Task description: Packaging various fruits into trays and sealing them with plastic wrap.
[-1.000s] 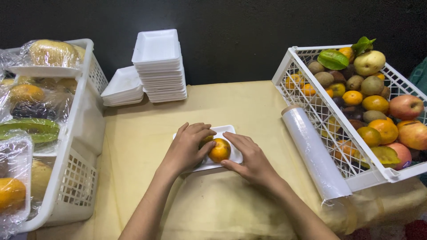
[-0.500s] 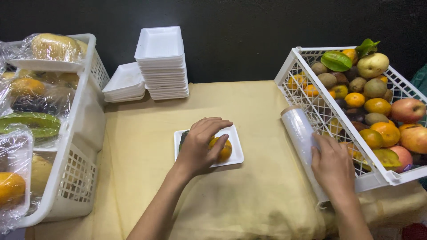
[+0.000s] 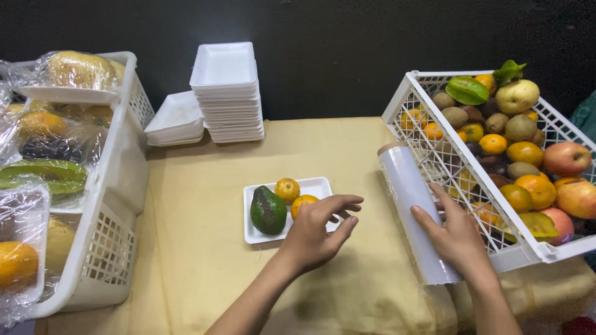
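A small white foam tray [image 3: 318,185] lies on the tan tablecloth and holds a green avocado [image 3: 268,210] and two oranges [image 3: 287,189]. My left hand [image 3: 318,232] hovers open just right of the tray, fingers spread, partly covering the nearer orange. My right hand [image 3: 455,232] rests on the lower part of a roll of clear cling film [image 3: 410,198], fingers curled over its side. The roll lies along the left wall of the fruit crate [image 3: 411,93].
The white crate on the right is full of loose fruit: apples [image 3: 566,159], oranges, kiwis. Two stacks of empty foam trays [image 3: 226,93] stand at the back. A white basket [image 3: 118,186] on the left holds several wrapped fruit trays.
My left hand has lifted off the tray and moved right, uncovering the avocado and oranges. My right hand left the tray a second ago and now rests on the cling film roll, which has shifted left.
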